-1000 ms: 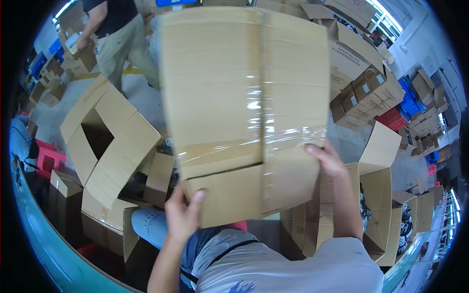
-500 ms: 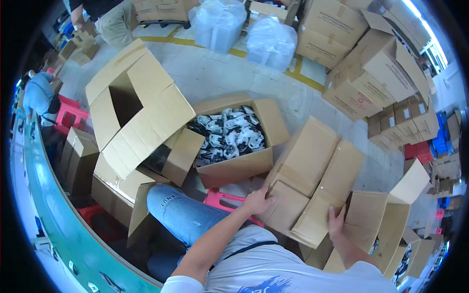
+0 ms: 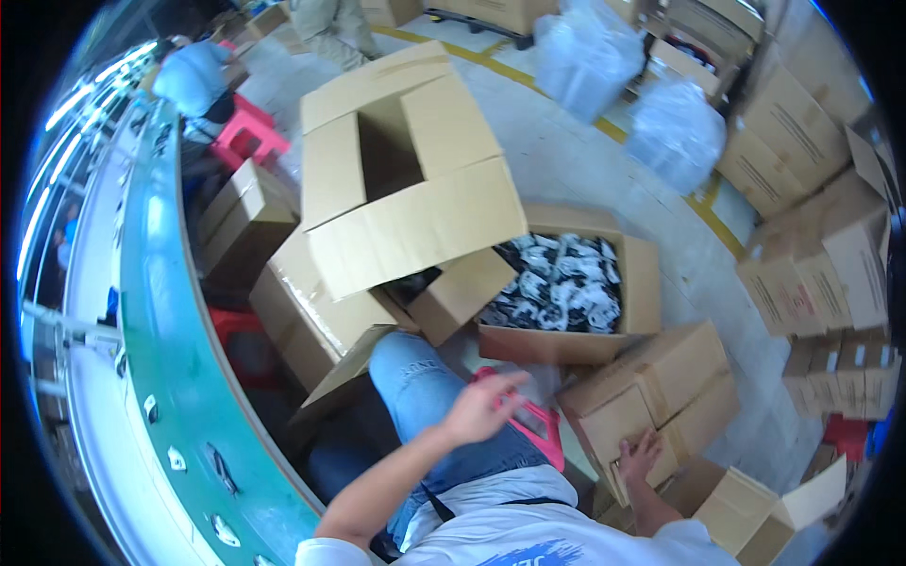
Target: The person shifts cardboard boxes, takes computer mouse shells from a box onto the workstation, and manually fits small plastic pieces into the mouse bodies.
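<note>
Beside my knee on the right stands a brown cardboard box (image 3: pixel 694 377), its top folded closed. My right hand (image 3: pixel 639 457) rests on the near side of that box with fingers spread. My left hand (image 3: pixel 486 407) hangs off the box above a pink plastic stool (image 3: pixel 545 436), fingers loosely apart and holding nothing; its fingertips are slightly blurred. Beyond my knee sits an open carton (image 3: pixel 566 347) full of black and white plastic parts (image 3: pixel 562 283). Left of this carton, a large empty box (image 3: pixel 415 222) with folded-out flaps lies over other boxes.
A long green-topped bench (image 3: pixel 165 330) curves along my left, with a few small parts on it. Clear plastic bags (image 3: pixel 675 132) and stacked cartons (image 3: pixel 816 255) stand at the far right. A person in blue (image 3: pixel 193 80) bends over the bench's far end; another person's legs (image 3: pixel 330 28) show behind.
My left hand has come off the closed box and moved away from it. My right hand stays on the box. The whole view has swung left, showing more of the bench.
</note>
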Available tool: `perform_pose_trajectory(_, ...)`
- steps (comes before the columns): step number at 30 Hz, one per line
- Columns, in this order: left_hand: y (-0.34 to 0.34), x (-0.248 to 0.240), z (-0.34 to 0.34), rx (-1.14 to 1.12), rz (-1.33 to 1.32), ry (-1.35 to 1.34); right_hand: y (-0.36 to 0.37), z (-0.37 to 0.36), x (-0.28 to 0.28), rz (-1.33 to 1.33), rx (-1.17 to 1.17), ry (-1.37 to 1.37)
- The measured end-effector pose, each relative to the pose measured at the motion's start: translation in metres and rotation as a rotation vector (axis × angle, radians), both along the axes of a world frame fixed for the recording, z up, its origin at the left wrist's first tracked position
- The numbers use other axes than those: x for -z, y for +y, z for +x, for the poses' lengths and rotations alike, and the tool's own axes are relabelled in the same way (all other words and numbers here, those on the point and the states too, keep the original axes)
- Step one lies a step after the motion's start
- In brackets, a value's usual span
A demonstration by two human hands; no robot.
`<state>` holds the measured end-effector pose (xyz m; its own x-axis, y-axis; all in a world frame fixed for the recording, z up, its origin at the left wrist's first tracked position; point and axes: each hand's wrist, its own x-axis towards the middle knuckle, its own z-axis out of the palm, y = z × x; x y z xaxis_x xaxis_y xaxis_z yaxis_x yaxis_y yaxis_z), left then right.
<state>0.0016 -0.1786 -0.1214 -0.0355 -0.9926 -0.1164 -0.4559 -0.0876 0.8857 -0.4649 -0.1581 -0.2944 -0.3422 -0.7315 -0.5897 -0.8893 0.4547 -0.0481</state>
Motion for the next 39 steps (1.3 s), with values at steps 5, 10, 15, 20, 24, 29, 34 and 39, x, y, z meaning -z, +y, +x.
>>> perform_pose_trajectory(5,0.004,-0.019,0.169,-0.848,-0.060,0.288,-0.087,0.052,-0.001,-0.757,-0.201,-0.368)
perform_pose_trajectory(10,0.017,-0.042,0.233,-1.065,-0.203,0.151,-0.285,0.328,-0.166,-1.012,-0.783,-0.930)
perform_pose_trajectory(15,0.028,-0.013,0.168,-0.909,-0.041,0.396,-0.442,0.504,-0.163,-1.104,-0.294,-0.783)
perform_pose_trajectory(20,0.074,0.022,0.167,-0.975,0.232,0.578,-0.431,0.541,-0.153,-0.382,-0.408,-0.671)
perform_pose_trajectory(24,0.043,0.029,0.191,-1.012,0.266,0.563,-0.424,0.481,-0.135,-0.298,-0.355,-1.074)
perform_pose_trajectory(29,0.022,0.035,0.249,-1.082,-0.381,-0.587,-0.378,0.390,-0.196,0.030,-0.257,-1.414)
perform_pose_trajectory(34,-0.030,-0.030,0.288,-0.601,-0.348,-0.239,-0.345,0.271,-0.276,0.045,-0.043,-1.328)
perform_pose_trajectory(39,-0.043,-0.038,0.305,-0.766,-0.254,0.256,-0.356,0.179,-0.279,0.245,0.093,-1.121)
